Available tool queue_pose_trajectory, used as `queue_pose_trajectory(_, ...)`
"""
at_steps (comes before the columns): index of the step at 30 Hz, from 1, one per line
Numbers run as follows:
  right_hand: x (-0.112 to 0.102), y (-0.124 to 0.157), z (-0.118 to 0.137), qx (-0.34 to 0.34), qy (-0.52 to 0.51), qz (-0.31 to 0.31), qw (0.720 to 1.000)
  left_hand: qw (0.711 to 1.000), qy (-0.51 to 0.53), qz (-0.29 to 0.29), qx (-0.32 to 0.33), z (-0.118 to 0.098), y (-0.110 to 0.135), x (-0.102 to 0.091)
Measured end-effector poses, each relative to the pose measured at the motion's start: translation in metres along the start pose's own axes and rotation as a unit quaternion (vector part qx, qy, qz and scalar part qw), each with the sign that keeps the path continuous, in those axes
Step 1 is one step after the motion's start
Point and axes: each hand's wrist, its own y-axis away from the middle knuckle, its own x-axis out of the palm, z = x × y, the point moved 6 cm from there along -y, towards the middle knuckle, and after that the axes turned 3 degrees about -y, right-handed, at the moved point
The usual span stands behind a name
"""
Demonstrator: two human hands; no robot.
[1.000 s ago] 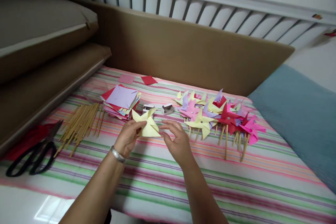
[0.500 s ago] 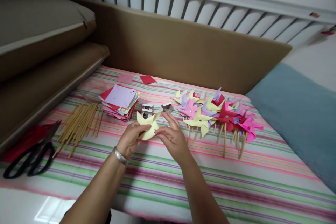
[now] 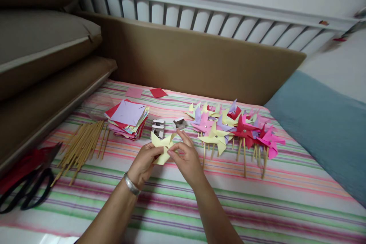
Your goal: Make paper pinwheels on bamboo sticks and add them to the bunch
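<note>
Between my two hands is a pale yellow paper pinwheel [image 3: 162,155], its corners folded in toward the middle. My left hand [image 3: 143,162], with a silver bracelet at the wrist, grips its left side with the thumb on top near the centre. Thumb and fingers of my right hand [image 3: 185,156] pinch its right side. Just beyond the hands lie a small open box [image 3: 158,127] and a second small box [image 3: 179,123] with dark contents I cannot make out. No stick shows on the held pinwheel.
Finished pinwheels on sticks [image 3: 217,137] lie to the right. At left are stacked paper squares [image 3: 127,113], wooden sticks [image 3: 82,148] and black-handled scissors [image 3: 34,187]. Loose red paper [image 3: 158,92] lies farther back on the striped cloth [image 3: 171,206]. A brown board [image 3: 194,61] stands behind.
Another part of the yellow paper is folded to the centre, under my left thumb and right fingertips. The whole view has shifted slightly.
</note>
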Motion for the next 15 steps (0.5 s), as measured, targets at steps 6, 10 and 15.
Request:
queue_pose_trajectory(6,0.0000,0.0001,-0.0027,0.025,0.009,-0.003,1.000,0.999,0.027,0.016,-0.012,0.0026,0.0006,0.0012)
queue_pose_trajectory(10,-0.0009,-0.0001,-0.0039,0.045,0.015,-0.009,0.999,0.999,0.020,0.035,-0.014,0.0039,0.0011,0.0024)
queue_pose_trajectory(15,-0.0017,-0.0011,-0.0050,0.062,0.023,-0.014,0.998,0.998,0.014,0.054,-0.013,0.0064,0.0003,0.0036)
